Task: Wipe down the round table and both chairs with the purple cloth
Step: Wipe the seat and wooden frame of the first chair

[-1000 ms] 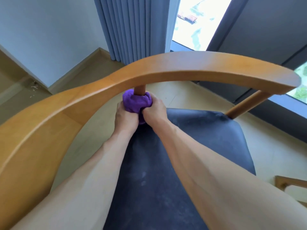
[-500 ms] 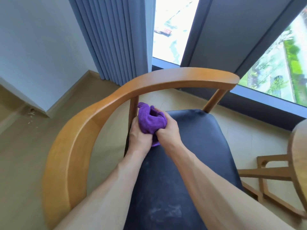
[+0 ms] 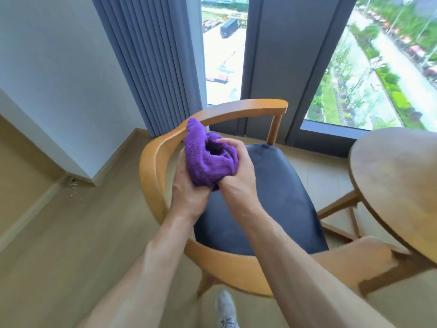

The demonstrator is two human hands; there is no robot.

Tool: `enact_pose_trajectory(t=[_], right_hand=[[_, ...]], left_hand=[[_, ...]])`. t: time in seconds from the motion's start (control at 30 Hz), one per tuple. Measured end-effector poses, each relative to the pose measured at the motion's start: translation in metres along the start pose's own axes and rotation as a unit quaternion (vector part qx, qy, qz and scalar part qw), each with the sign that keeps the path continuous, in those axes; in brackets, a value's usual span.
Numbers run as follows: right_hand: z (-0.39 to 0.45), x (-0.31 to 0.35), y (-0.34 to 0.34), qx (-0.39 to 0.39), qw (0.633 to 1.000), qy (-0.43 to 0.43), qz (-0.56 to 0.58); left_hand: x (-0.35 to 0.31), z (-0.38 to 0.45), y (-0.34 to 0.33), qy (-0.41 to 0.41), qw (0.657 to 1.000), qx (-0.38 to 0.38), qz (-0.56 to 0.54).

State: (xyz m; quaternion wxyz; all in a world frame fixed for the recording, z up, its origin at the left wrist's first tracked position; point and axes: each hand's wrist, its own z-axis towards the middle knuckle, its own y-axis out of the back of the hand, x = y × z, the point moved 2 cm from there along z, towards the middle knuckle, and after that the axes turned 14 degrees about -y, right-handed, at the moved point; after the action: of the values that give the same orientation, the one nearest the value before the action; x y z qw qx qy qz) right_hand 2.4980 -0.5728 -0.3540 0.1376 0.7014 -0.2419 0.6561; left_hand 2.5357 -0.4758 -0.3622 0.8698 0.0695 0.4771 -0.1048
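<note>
Both hands hold the purple cloth bunched between them, raised above the far-left part of the chair seat, clear of the wood. Left hand cups the cloth from the left and beneath, fingers curled round it. Right hand grips from the right, fingers wrapped over the top edge of the bunch.

Versus half a second ago: cloth was low beside the left armrest post, close to the seat; now it has come up off the chair and sits nearer the camera, looser, one fold standing upright. View has pulled back too: whole curved backrest visible, near rim included, a grey shoe on the floor below.

Round table at right, just beside the chair, more of its top showing than before
</note>
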Motion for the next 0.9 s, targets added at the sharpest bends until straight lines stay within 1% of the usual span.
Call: enact_pose_trajectory(t=[0.07,0.17,0.27,0.37,0.47,0.57,0.67,0.73,0.8,0.9], right_hand=[[-0.04,0.013,-0.01,-0.011,1.0,0.012,0.026],[-0.095,0.014,-0.03,-0.016,0.998,0.021,0.057],[-0.134,0.0,-0.047,-0.018,0.997,0.017,0.072],[-0.16,-0.018,-0.056,-0.052,0.996,0.01,0.072],[-0.179,-0.041,-0.061,-0.115,0.991,-0.004,0.062],[-0.199,-0.069,-0.068,-0.198,0.979,-0.01,0.056],[-0.223,-0.099,-0.079,-0.318,0.947,-0.009,0.04],[-0.238,-0.118,-0.085,-0.39,0.92,-0.006,0.039],[-0.248,-0.141,-0.09,-0.434,0.9,-0.016,0.036],[-0.254,-0.175,-0.089,-0.459,0.885,-0.065,0.045]], left_hand=[[-0.037,-0.016,0.018,-0.015,1.0,-0.01,0.007],[-0.074,-0.047,0.049,-0.011,0.999,-0.013,0.033],[-0.087,-0.078,0.075,-0.003,1.0,-0.01,0.027],[-0.087,-0.102,0.09,0.0,1.0,-0.006,0.009],[-0.072,-0.123,0.099,0.015,1.0,0.017,-0.018],[-0.049,-0.147,0.108,0.045,0.999,0.029,-0.012],[-0.032,-0.18,0.115,0.088,0.994,0.05,-0.034],[-0.019,-0.206,0.122,0.109,0.992,0.041,-0.054],[-0.003,-0.23,0.128,0.135,0.988,0.03,-0.064],[0.021,-0.256,0.13,0.187,0.976,0.04,-0.1]])
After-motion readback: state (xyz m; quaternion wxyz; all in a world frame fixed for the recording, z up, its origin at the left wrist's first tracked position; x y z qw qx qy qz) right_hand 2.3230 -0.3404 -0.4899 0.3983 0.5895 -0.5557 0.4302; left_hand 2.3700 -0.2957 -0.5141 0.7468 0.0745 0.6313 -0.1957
